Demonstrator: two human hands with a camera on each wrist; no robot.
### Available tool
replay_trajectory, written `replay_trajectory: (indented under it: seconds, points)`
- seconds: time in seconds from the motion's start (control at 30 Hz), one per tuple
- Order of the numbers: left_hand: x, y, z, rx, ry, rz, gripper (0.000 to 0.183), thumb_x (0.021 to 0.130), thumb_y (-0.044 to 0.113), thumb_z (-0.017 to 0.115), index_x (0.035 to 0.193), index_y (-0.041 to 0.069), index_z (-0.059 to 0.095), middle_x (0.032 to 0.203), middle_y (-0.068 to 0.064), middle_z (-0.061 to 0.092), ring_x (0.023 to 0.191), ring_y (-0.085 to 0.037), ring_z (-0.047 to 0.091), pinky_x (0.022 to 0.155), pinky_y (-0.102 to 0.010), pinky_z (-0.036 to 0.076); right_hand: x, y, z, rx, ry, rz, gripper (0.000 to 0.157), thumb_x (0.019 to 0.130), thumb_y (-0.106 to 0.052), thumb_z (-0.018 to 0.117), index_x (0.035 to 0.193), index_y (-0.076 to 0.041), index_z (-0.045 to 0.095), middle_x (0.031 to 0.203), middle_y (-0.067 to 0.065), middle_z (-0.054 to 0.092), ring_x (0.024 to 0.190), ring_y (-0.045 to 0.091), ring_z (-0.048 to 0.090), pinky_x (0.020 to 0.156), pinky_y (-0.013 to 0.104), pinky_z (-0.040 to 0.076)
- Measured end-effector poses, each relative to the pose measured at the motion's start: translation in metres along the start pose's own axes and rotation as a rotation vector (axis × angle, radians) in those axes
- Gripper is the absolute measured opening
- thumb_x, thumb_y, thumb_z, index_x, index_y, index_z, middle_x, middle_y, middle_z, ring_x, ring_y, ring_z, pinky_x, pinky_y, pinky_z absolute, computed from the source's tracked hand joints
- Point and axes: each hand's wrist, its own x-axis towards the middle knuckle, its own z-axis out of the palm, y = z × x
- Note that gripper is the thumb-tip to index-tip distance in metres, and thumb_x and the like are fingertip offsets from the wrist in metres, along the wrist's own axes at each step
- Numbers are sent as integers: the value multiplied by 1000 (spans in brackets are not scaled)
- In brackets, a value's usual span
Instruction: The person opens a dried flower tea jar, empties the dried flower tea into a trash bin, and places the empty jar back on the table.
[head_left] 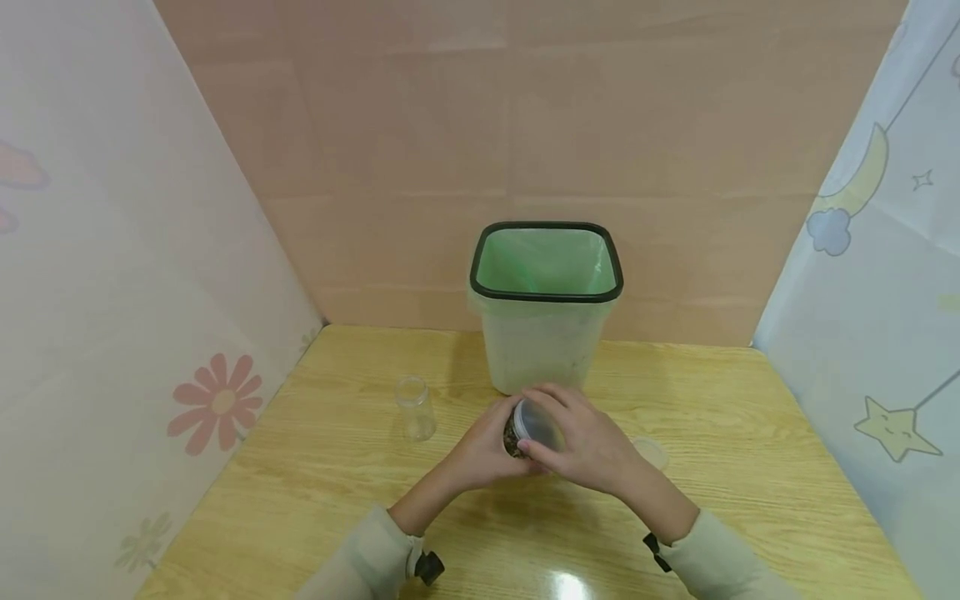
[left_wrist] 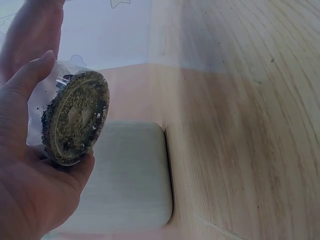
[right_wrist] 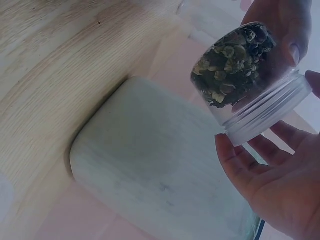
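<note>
A person's 2 bare hands hold a clear jar point(head_left: 512, 435) of dark and pale dried flakes point(right_wrist: 231, 65) above the table point(head_left: 300, 508), just in front of a bin point(head_left: 542, 346). The left hand point(head_left: 487, 450) has its fingers curled round the jar's body; the right hand point(head_left: 588, 442) has its fingers and thumb set apart round the edge of the lid point(head_left: 542, 423), pinching it. The jar is tilted, its lid toward the right hand, and the lid sits on the jar's mouth — whether it is tight or loose I cannot tell. Seen from the right wrist, the flakes gather at the base end, with a clear stretch beside the lid. To the left, well apart from the bin, 1 clear container point(head_left: 416, 408) stands on the table; to the right, near the right wrist, lies 1 clear disc point(head_left: 651, 452). The bin has a black rim and a green lining — the back wall point(head_left: 405, 167) rises behind it.
</note>
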Motion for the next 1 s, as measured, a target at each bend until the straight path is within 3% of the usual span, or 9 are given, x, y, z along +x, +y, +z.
replay_trajectory:
  seconds: [0.2,0.53,0.8,1.0]
  points:
    - [1,-3,0,-17,-18,36,91,80,41,87,154,24,36,139,0,52,115,-16,56,90,-31,53,1,-1,-1,-1,4,-39,61,91,-49,72,140,-14,60,135,3,59,125,25,56,94,46,55]
    - [0,-7,-2,-35,-54,25,89,80,41,86,153,29,37,136,2,55,111,-14,58,86,-29,54,1,-1,-3,-33,-38,-94,62,91,-48,73,139,-10,62,134,6,61,120,26,57,92,43,56]
    - [1,-6,-5,-31,-74,46,86,80,40,86,152,31,39,131,4,58,107,-12,60,85,-37,58,3,0,-6,-27,-30,-150,62,89,-45,77,136,-7,63,130,8,61,118,26,58,88,41,57]
    - [0,-5,-5,-12,-73,55,86,79,38,87,151,30,41,132,4,58,108,-11,60,84,-28,55,2,-1,-8,-34,-44,-151,62,88,-43,77,137,-8,62,129,8,62,117,25,58,86,41,57]
